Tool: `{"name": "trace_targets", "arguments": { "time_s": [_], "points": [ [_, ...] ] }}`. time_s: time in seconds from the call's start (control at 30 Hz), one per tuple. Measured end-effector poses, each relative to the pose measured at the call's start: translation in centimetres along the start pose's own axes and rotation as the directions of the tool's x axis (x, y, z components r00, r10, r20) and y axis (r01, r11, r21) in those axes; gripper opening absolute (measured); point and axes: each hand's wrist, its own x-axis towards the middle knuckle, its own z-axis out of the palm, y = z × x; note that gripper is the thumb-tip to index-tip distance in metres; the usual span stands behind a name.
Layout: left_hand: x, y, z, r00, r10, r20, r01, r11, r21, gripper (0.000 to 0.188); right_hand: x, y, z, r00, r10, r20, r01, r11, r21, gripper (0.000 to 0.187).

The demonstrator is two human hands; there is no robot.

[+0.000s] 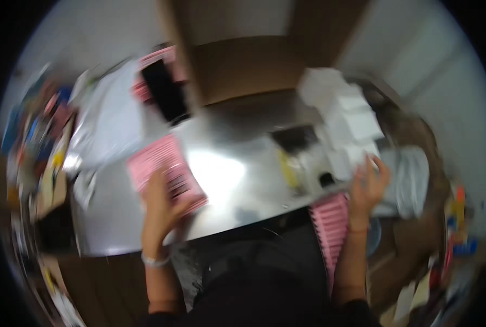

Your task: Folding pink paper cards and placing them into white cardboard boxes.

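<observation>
My left hand (158,210) is over the near part of a pink printed packet (158,155) on the left of the metal table. Its fingers lie across the packet and the thumb is at its near right edge; blur softens the grip. On the right, my right hand (368,188) is raised with fingers apart and slightly curled, and I see nothing held in it. Just beyond it are several small white boxes (357,122) in an uneven row. A pink ridged strip (333,223) hangs by the table's front edge, beside my right forearm.
A large open cardboard box (243,62) stands at the back of the metal table (221,212). A black phone-like slab (164,90) rests against more pink packets, beside white plastic bags (112,117). A clear bag with yellow (289,169) lies mid-right; a grey bundle (409,180) sits far right.
</observation>
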Motion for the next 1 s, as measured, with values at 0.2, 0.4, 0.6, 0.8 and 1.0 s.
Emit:
{"name": "trace_targets", "arguments": {
  "time_s": [0.2,0.4,0.6,0.8,1.0],
  "points": [
    [0.2,-1.9,3.3,0.987,0.091,-0.133,0.004,0.810,0.586,0.044,1.2,-0.4,-1.2,0.994,0.070,0.083,-0.071,0.997,0.016,0.026],
    [0.8,-2.8,0.8,0.983,0.165,-0.084,-0.110,0.887,0.448,0.046,1.1,-0.2,-2.1,0.992,0.107,0.061,-0.111,0.991,0.071,0.020],
    [-0.1,-4.0,1.8,0.966,0.185,-0.178,-0.007,0.712,0.702,0.026,1.3,0.0,-2.2,0.989,0.084,0.121,-0.100,0.986,0.131,0.025],
    [0.8,1.2,4.3,0.905,0.385,-0.183,-0.314,0.892,0.326,0.024,1.1,0.8,-2.1,0.994,0.077,0.082,-0.088,0.986,0.141,0.034],
    [-2.9,7.3,14.1,0.813,0.514,0.273,-0.559,0.820,0.122,0.035,2.0,2.7,-2.4,0.996,-0.025,0.088,0.025,1.000,0.003,0.039]
  ]
}}
